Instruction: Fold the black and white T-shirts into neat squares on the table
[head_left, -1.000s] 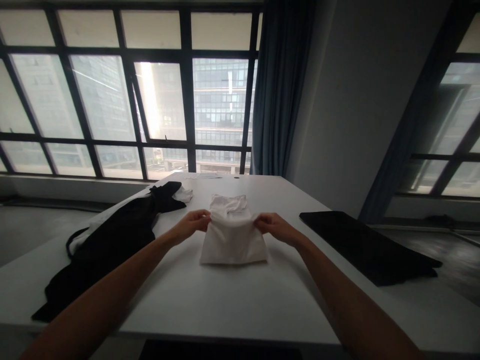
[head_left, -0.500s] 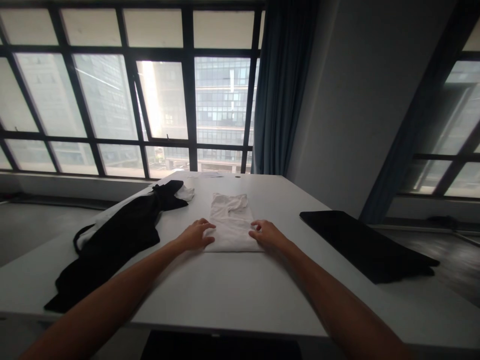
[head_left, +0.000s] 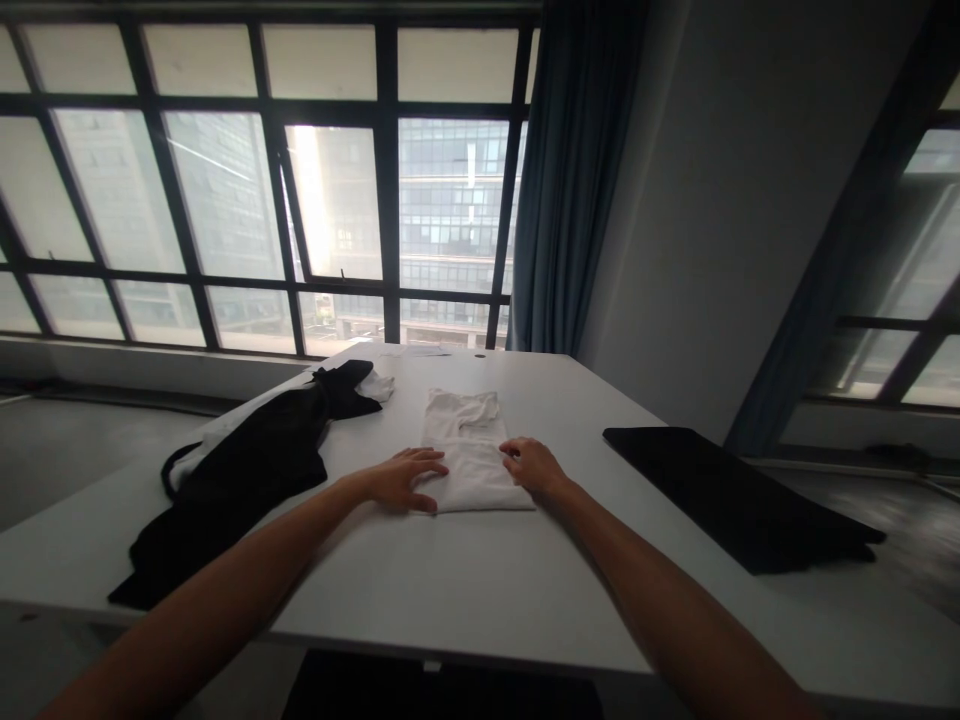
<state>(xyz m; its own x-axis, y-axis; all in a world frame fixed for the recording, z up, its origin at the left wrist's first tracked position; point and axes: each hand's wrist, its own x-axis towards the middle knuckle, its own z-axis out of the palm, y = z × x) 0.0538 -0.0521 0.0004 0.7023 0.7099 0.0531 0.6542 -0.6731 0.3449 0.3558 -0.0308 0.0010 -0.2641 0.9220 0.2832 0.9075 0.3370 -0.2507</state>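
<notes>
A white garment, apparently a T-shirt (head_left: 466,465), lies folded into a flat rectangle on the table, its collar end toward the window. My left hand (head_left: 405,480) rests at its near left side, fingers spread and the fingertips on the cloth. At the right edge is my right hand (head_left: 534,465), its fingers slightly bent and apart, the tips touching the fabric. Neither hand grips anything. Small wrinkles run across the cloth between the hands.
The white table (head_left: 450,580) reaches toward the windows. Black and white clothes (head_left: 247,470) lie heaped on the left. A folded black cloth (head_left: 735,495) lies on the right. A blue curtain (head_left: 577,180) hangs beyond the table.
My left hand has moved right onto the cloth, its fingers more spread. My right hand stays at the right edge. The whole view has shifted slightly.
</notes>
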